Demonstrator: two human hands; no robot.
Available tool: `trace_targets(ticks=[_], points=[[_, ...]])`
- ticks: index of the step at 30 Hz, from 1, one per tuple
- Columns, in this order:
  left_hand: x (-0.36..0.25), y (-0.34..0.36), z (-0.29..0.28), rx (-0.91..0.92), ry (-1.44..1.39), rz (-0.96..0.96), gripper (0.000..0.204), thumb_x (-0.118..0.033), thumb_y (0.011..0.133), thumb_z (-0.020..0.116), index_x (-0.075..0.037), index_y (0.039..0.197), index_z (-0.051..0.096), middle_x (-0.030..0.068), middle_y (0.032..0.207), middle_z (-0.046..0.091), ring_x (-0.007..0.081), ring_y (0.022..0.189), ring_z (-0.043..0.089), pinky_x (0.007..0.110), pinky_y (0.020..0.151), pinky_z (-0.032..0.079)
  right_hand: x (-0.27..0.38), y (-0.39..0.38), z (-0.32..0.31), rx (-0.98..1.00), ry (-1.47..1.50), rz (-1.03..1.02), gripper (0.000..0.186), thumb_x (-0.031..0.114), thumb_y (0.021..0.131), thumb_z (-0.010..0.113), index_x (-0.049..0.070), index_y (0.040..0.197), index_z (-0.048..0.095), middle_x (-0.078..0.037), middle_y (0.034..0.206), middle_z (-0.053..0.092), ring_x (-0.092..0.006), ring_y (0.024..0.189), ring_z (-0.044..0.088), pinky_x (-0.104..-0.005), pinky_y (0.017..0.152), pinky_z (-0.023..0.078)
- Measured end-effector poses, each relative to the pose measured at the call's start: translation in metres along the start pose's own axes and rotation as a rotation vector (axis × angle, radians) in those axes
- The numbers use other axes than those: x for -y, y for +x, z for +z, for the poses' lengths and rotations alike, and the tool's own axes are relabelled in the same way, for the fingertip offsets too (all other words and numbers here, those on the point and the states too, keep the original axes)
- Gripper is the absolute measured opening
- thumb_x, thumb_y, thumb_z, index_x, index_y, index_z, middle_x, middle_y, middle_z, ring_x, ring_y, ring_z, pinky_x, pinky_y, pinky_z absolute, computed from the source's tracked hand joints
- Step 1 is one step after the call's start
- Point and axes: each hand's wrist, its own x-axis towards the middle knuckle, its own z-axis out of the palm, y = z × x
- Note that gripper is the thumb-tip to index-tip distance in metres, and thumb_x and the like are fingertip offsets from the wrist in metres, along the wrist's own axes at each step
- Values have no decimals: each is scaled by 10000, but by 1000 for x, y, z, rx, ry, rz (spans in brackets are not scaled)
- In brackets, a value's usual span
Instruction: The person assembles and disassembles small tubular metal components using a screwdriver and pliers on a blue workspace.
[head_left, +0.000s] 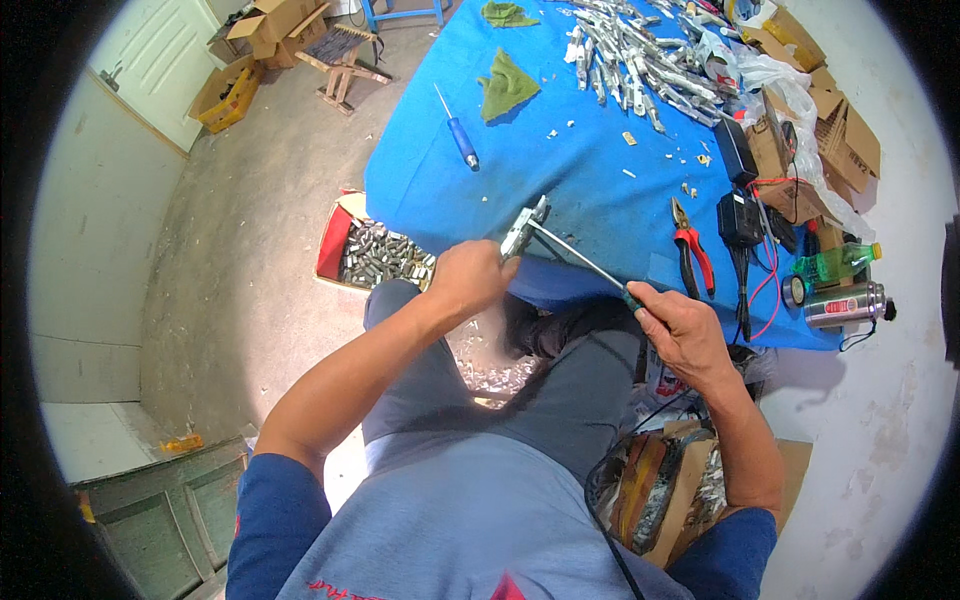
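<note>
My left hand (470, 282) is closed around a silvery metal part (520, 232), held up at the near edge of the blue-covered table. The part's lower end is hidden in the fingers. In my right hand (680, 330) is a screwdriver (590, 262) with a dark green handle and a long thin shaft. Its tip reaches the upper side of the metal part; whether it sits in a screw I cannot tell. Farther off on the cloth lies a second screwdriver (463, 143) with a blue handle. Red-handled pliers (692, 250) rest to the right.
Many similar metal parts (640, 65) are heaped at the table's far side. Green cloths (507, 85) lie left of them. A red box (335, 235) of small metal pieces stands by my left knee. Black adapters (738, 218), a green bottle (835, 264) and a steel flask (845, 305) line the right side.
</note>
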Motion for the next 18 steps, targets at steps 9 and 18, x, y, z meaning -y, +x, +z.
trace_targets(ticks=[9,18], points=[[3,-1,-1,-19,36,46,455,-399,889,605,28,740,661,250,704,632,436,712,638,515,680,495,4,26,-30,98,21,-62,282,143,889,637,125,1169,662,-138,801,651,-331,721,630,-397,640,495],[1,-2,0,-9,-11,5,430,-369,882,600,39,760,664,260,685,622,440,702,639,516,679,497,-8,39,-36,368,574,478,326,201,956,545,52,1227,648,2,699,578,-59,604,527,-256,526,441]])
